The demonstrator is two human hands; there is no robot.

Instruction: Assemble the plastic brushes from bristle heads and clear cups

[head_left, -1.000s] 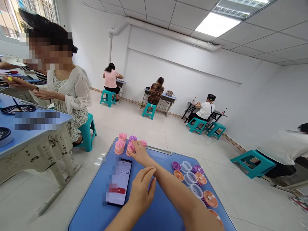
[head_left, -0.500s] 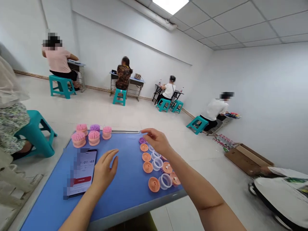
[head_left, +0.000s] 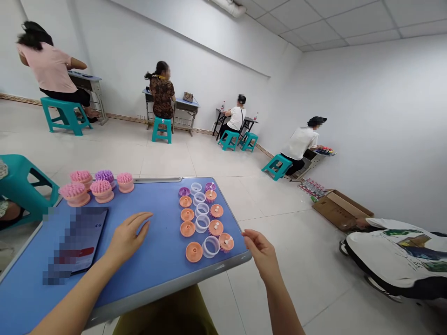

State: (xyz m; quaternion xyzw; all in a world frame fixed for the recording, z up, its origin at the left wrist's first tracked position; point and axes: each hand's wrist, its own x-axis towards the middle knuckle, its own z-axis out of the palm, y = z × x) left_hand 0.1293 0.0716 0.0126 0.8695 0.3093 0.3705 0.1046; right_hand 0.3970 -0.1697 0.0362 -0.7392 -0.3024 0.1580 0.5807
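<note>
The left hand (head_left: pixel 130 235) hovers over the blue tabletop (head_left: pixel 159 260), just beside the black-framed phone (head_left: pixel 91 246), fingers pressed together, thumb apart, nothing in its grasp! Over to the right hand (head_left: pixel 261 256), at the near right corner of the tabletop: thumb and forefinger tips come close together, the other fingers curl behind, and whether anything tiny sits between them, I can't tell. Nearest to it stands an orange bristled plastic head (head_left: pixel 226 242) with a white stem on top, its bristles mostly hidden underneath. It's the closest of five such heads, the farthest one purple, in the outer column; alongside run five clear plastic rings (head_left: pixel 202 223) and five shallow discs (head_left: pixel 187 228), four orange, one purple. Up at the far left corner, five round bristled brushes (head_left: pixel 102 191) cluster, four pink and one purple, that purple one partly tucked behind its neighbour. Pixel blocks swallow much of the phone, leaving "49" and a piece of a red bar readable. And at the left edge, a seated person is nearly all cut off, beside a teal plastic stool (head_left: pixel 24 181).
</note>
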